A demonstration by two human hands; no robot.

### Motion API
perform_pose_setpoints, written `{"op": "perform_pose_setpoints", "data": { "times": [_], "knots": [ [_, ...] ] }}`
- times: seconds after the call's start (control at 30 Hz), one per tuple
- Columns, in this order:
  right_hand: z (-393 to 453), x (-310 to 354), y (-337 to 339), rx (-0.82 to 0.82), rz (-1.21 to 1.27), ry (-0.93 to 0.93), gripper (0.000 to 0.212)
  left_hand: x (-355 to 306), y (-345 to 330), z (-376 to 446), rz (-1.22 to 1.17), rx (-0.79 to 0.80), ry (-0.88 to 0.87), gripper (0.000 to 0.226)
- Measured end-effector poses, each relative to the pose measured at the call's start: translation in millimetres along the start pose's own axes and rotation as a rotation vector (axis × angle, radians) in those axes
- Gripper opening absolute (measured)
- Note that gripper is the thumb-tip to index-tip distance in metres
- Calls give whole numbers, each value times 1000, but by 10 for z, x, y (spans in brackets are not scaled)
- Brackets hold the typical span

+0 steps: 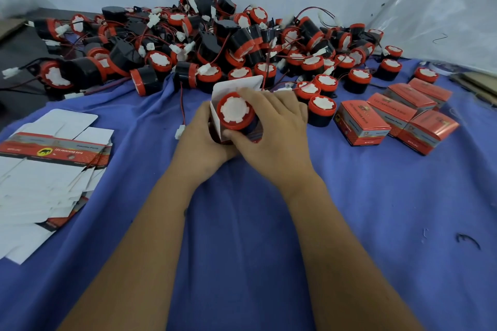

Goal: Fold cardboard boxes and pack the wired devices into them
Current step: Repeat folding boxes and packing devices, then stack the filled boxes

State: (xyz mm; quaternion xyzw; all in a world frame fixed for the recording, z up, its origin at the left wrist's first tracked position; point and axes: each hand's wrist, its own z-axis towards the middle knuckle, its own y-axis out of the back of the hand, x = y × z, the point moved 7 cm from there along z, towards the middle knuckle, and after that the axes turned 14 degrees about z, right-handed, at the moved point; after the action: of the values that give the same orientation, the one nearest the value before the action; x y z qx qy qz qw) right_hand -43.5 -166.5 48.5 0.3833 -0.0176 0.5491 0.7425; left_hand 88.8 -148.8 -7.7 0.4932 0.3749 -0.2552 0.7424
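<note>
A round black device with a red rim and white face (235, 111) sits partly inside an open red-and-white cardboard box (236, 86) at the middle of the blue cloth. My right hand (274, 131) grips the device from the right, thumb under its rim. My left hand (200, 140) holds the box from the left and below. The box's white top flap stands up behind the device. A red wire with a white plug (179, 131) trails out to the left of the box.
A big pile of wired devices (204, 40) fills the back of the blue cloth (242, 223). Flat unfolded boxes (51, 169) are stacked at the left. Several closed red boxes (398, 118) stand at the right. A plastic sheet (443, 13) lies at back right.
</note>
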Motion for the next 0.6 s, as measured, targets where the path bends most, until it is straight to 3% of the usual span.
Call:
{"op": "perform_pose_setpoints", "data": {
  "times": [0.13, 0.3, 0.43, 0.53, 0.6],
  "knots": [
    [-11, -5, -93, 95, 18, -14, 49, 26, -7, 13, 9, 10, 9, 65],
    [-28, 34, -59, 12, -52, 31, 31, 50, 1, 28, 41, -5, 18, 62],
    [-44, 29, -95, 41, -45, 24, 21, 69, 11, 27, 74, -28, 44, 60],
    [-43, -10, 10, -109, 74, -8, 18, 58, 10, 11, 30, -8, 62, 68],
    [-56, -136, 124, -256, 230, -126, 18, 57, -4, 8, -1, 30, 78, 67]
  ]
}}
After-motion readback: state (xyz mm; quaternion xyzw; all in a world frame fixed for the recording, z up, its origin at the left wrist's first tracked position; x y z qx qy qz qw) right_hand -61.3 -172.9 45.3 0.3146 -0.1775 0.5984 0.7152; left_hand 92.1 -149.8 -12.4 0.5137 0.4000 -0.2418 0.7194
